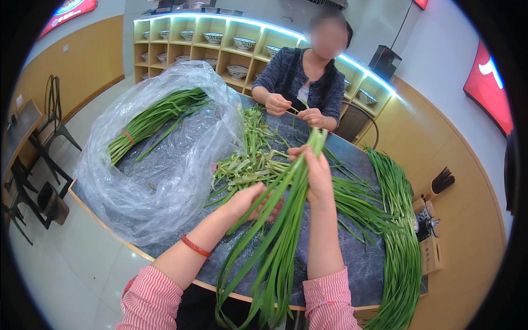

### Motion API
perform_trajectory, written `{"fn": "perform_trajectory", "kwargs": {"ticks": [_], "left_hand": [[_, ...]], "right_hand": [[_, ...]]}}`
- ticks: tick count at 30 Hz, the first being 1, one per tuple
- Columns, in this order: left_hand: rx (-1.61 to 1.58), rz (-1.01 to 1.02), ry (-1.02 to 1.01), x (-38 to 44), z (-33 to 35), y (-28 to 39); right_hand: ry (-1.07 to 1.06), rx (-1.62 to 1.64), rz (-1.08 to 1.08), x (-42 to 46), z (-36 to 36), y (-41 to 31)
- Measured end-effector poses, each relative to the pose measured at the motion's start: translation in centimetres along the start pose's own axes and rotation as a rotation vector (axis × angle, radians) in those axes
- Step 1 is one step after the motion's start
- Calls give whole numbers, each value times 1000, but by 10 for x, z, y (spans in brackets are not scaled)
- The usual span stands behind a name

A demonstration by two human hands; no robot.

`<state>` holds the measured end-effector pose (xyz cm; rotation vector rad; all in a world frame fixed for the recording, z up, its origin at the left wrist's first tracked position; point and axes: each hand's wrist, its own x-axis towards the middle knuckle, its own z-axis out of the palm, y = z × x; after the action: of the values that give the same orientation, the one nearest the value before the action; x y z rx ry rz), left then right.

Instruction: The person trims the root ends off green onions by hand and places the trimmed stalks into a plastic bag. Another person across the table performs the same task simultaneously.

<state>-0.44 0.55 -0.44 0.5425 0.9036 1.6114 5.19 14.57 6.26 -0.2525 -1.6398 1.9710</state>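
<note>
My right hand [317, 173] grips a bunch of green garlic chives [284, 231] near its pale stem ends, which point up and away from me. The leaves hang down towards me past the table's near edge. Behind those leaves is my left hand [258, 202], palm turned towards them, fingers partly hidden; whether it holds any is unclear. Loose chives [354, 202] lie on the dark table to the right of my right hand. A heap of pale trimmings and peeled leaves [243, 169] lies beyond my hands.
At left, a large clear plastic bag [165, 214] holds a banded chive bundle [152, 119]. Long piles of chives [402, 255] line the table's right side, near a tissue box [431, 253] and chopstick holder [441, 181]. Across the table, a person [307, 82] handles a thin stalk.
</note>
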Motion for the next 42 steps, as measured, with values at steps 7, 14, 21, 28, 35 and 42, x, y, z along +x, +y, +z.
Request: {"fn": "perform_trajectory", "kwargs": {"ticks": [7,14,21,28,35,42], "left_hand": [[322,4,171,-2,1,-3],[1105,516,671,7,-19,-13],[1199,596,746,14,-39,-15],[1121,547,667,11,-33,-8],[1122,539,654,11,-29,-9],[1116,579,647,6,-21,-6]], "right_hand": [[160,226,-62,-4,-53,-51],[248,164,-190,-18,-101,-143],[372,-651,-374,-51,-100,-241],[408,-2009,-462,-72,-109,-307],[637,-1292,-319,-84,-152,-304],[649,-608,-596,-86,-182,-329]]}}
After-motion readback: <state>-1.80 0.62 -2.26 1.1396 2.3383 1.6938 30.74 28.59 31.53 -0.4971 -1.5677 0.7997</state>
